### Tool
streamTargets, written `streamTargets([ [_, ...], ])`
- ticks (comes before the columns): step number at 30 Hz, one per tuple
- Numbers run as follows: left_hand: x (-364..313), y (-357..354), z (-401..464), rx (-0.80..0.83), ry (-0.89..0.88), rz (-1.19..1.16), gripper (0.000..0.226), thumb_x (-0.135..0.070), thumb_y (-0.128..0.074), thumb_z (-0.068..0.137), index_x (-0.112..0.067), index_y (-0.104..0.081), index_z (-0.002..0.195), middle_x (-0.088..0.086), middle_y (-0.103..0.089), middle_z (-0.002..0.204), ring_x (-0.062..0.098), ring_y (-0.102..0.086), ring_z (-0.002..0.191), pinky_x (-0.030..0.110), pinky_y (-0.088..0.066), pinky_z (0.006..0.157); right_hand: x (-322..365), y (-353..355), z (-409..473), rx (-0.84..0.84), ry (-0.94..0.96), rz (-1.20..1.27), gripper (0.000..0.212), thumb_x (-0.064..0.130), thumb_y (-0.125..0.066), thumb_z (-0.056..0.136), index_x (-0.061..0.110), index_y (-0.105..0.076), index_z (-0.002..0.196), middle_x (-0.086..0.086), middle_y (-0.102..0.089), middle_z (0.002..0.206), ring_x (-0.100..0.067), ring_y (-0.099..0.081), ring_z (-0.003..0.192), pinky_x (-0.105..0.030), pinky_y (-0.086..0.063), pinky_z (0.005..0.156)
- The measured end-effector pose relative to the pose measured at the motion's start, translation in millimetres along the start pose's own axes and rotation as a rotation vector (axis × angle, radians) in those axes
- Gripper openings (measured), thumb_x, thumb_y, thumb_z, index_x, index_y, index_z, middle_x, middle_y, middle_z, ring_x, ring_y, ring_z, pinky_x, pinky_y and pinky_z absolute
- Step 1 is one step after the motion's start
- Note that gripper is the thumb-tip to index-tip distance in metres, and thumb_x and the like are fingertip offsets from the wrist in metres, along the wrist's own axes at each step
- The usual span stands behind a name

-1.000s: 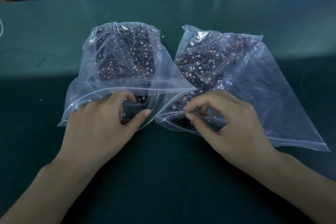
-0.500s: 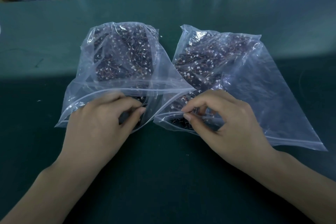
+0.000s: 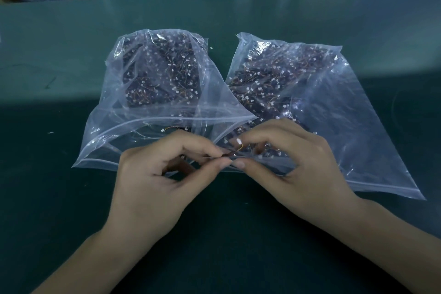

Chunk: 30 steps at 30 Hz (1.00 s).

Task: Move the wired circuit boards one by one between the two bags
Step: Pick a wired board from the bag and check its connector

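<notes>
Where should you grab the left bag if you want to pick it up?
Grip the left bag by its flat near rim, coming from the front-left. That strip lies empty and open toward the person, while the boards are heaped at the far end, so they would hang below.

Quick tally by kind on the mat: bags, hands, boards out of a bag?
Clear zip bags: 2, left bag, right bag
Hands: 2, left hand, right hand
Wired circuit board pinched between both hands: 1
Total: 5
</notes>
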State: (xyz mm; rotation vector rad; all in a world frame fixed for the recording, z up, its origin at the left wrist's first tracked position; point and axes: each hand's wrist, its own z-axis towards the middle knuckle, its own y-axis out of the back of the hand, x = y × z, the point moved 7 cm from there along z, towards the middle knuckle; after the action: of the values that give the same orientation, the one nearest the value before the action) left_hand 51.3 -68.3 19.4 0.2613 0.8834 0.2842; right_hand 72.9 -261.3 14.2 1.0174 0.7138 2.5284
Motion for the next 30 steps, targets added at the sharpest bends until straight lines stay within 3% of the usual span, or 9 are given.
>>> streamTargets([
  [5, 8.8, -2.7, -3.3, -0.011, 0.087, -0.093, 0.011, -0.03, -0.085, 0.088, -0.027, -0.076, 0.094, -0.014, -0.08, 0.086, 0.014, -0.077, 0.072, 0.033, -0.062, 0.058, 6.4, 3.6, 0.7, -0.045, 0.055, 0.056, 0.007, 0.023, -0.08, 0.095, 0.017, -0.08, 0.098, 0.014, -0.073, 0.093, -0.011, -0.066, 0.084, -0.029, -0.052, 0.078],
  [14, 6.2, -4.4, -0.6, 0.028, 0.054, -0.017, 0.012, -0.035, -0.084, 0.088, -0.036, -0.076, 0.097, -0.02, -0.078, 0.089, 0.005, -0.076, 0.078, 0.013, -0.055, 0.07, 4.9, 1.4, -1.6, -0.029, -0.019, 0.102, 0.004, 0.022, -0.072, 0.097, 0.019, -0.074, 0.097, 0.021, -0.069, 0.094, -0.013, -0.068, 0.088, -0.028, -0.053, 0.08],
  [24, 8.4, -3.7, 0.0, 0.031, 0.072, 0.044, 0.008, -0.034, -0.079, 0.091, -0.036, -0.074, 0.097, -0.016, -0.076, 0.09, 0.007, -0.074, 0.082, 0.011, -0.051, 0.07, 2.2, -2.2, -1.7, 0.002, -0.038, 0.079, 0.004, 0.028, -0.068, 0.099, 0.024, -0.07, 0.1, 0.024, -0.066, 0.097, -0.012, -0.067, 0.091, -0.027, -0.052, 0.083],
  [30, 6.4, -4.3, 0.1, 0.034, 0.061, 0.051, 0.008, -0.033, -0.078, 0.091, -0.036, -0.074, 0.097, -0.017, -0.075, 0.089, 0.007, -0.073, 0.081, 0.011, -0.051, 0.07, 1.4, -2.9, -1.5, 0.016, -0.033, 0.052, 0.007, 0.029, -0.066, 0.1, 0.023, -0.069, 0.101, 0.024, -0.065, 0.098, -0.008, -0.065, 0.091, -0.019, -0.047, 0.084],
])
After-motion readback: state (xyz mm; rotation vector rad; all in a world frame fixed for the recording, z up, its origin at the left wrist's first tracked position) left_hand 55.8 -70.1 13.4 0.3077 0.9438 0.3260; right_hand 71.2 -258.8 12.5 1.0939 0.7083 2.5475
